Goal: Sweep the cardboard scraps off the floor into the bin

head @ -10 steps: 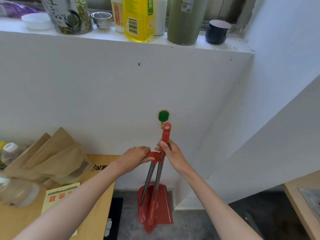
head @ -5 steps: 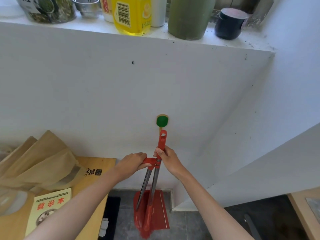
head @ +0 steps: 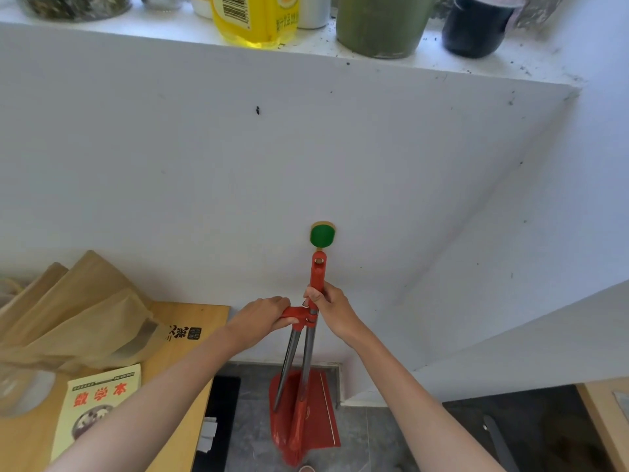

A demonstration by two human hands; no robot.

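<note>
1. At the far left stands a pale wooden table (head: 190, 338), its back edge against the plain white wall (head: 374, 165). Crumpled brown paper bags (head: 68, 318) lie along that back edge. A cream booklet with red characters (head: 98, 400) lies nearer the front edge.
2. I see the person's left hand (head: 262, 318) just past the table's right edge. Its fingers are curled round a short red crosswise grip (head: 294, 313).
3. High above it, on a white ledge (head: 136, 32), stands a yellow plastic bottle with a barcode label (head: 255, 18).
4. At centre is the red long-handled broom (head: 318, 277), held upright close to the wall. Its top end sits just below a round green wall hook (head: 322, 235); I cannot tell whether they touch.
5. Two grey metal shafts (head: 308, 352) run down from the two grips, spreading apart towards the grey tiled floor (head: 374, 437).
6. Down there is the red plastic dustpan (head: 325, 413), at the foot of the wall, with the broom's red bristles (head: 294, 447) in front of it.
7. The right hand (head: 332, 310) is wrapped round the broom's red upper grip, thumb towards the wall.
8. Further right on the ledge stand a dull green cylindrical container (head: 377, 25) and a dark blue cup (head: 473, 25).
9. A light wooden surface (head: 606, 420) shows at the bottom right corner.
</note>
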